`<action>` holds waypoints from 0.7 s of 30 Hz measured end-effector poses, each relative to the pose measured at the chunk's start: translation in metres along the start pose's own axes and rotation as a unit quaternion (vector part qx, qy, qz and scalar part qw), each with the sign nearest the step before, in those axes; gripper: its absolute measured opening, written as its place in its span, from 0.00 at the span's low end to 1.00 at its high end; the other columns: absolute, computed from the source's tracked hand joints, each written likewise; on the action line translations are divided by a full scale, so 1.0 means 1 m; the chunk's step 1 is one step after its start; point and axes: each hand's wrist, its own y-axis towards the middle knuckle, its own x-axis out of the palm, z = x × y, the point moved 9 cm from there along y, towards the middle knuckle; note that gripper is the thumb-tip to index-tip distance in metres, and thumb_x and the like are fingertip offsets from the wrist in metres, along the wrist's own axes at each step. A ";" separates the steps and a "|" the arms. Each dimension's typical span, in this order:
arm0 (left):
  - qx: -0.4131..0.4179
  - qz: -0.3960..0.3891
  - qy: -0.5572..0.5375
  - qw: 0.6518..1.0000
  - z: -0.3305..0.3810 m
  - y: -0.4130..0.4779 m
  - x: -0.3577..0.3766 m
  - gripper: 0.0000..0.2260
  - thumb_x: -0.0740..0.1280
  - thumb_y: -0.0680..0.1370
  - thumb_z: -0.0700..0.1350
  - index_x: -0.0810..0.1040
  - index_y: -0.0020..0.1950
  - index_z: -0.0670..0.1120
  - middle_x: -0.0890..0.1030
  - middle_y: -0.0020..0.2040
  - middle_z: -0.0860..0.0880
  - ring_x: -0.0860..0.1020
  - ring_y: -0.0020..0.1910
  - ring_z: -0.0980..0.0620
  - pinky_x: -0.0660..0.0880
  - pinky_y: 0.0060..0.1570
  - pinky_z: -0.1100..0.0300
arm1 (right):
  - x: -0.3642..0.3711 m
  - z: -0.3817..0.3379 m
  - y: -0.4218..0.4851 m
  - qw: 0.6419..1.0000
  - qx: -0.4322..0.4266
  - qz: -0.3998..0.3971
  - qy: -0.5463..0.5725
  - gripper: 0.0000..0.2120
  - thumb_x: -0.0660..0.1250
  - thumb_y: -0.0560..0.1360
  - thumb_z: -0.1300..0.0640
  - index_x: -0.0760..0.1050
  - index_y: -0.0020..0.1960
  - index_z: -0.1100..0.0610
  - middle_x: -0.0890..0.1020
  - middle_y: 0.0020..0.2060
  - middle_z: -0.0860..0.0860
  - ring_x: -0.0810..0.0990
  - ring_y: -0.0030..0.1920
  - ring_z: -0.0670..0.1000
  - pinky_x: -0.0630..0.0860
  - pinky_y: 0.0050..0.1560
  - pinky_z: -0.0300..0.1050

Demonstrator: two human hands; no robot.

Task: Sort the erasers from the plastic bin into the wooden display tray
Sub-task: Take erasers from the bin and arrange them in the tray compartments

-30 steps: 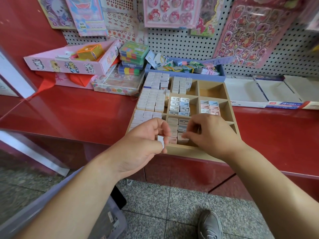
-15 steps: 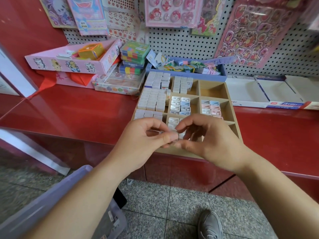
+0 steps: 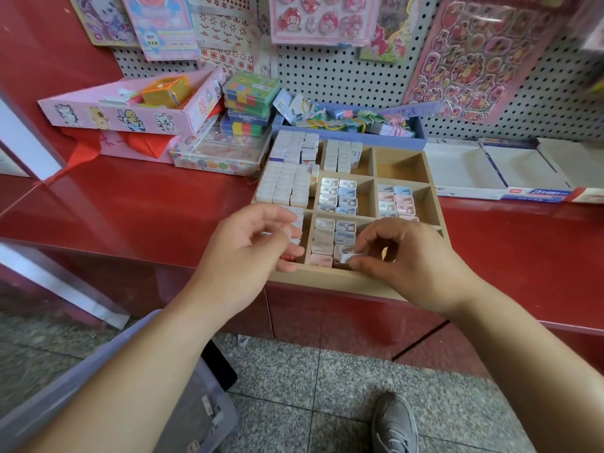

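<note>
Eraser (image 3: pixel 347 255) had passed from left hand (image 3: pixel 248 253), fingers now apart, to right hand (image 3: pixel 411 263), pinched just above the tray (image 3: pixel 327 282) slot beneath; likely placing next.

The letters "DIY" stand on a pink-and-blue card (image 3: pixel 160 27) hanging on the pegboard (image 3: pixel 343 70). Print on the blue-and-red edge of the white box (image 3: pixel 536 193) and on the erasers (image 3: pixel 284 186) is too small to read.

Red counter (image 3: pixel 130 207); tan wooden tray (image 3: pixel 327 279); white, pale-blue, pink erasers (image 3: pixel 338 199); grey speckled floor (image 3: pixel 310 387); white dotted pegboard (image 3: pixel 343 76).
</note>
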 end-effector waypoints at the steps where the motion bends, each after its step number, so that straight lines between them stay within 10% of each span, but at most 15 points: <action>1: 0.006 0.008 0.004 1.000 0.000 0.001 -0.003 0.07 0.64 0.82 0.34 0.81 0.53 0.43 0.84 0.48 0.43 0.86 0.44 0.47 0.84 0.39 0.54 | 0.001 0.001 0.000 1.000 -0.001 -0.005 -0.010 0.08 0.79 0.72 0.55 0.81 0.48 0.50 0.81 0.39 0.44 0.79 0.41 0.42 0.73 0.41 0.31; 5: 0.015 0.018 0.016 1.000 -0.001 0.002 -0.009 0.08 0.64 0.82 0.33 0.81 0.52 0.43 0.84 0.47 0.43 0.85 0.43 0.46 0.84 0.39 0.54 | 0.004 0.005 0.004 0.999 -0.001 -0.014 -0.045 0.13 0.75 0.74 0.57 0.81 0.58 0.50 0.78 0.46 0.43 0.78 0.46 0.41 0.72 0.46 0.29; 21: 0.044 0.145 0.063 0.986 -0.004 0.014 -0.051 0.12 0.64 0.81 0.34 0.82 0.46 0.48 0.83 0.36 0.53 0.80 0.33 0.58 0.75 0.30 0.65 | 0.006 0.005 0.005 0.999 0.032 -0.025 -0.015 0.08 0.75 0.74 0.58 0.79 0.43 0.46 0.81 0.35 0.45 0.78 0.37 0.43 0.75 0.38 0.37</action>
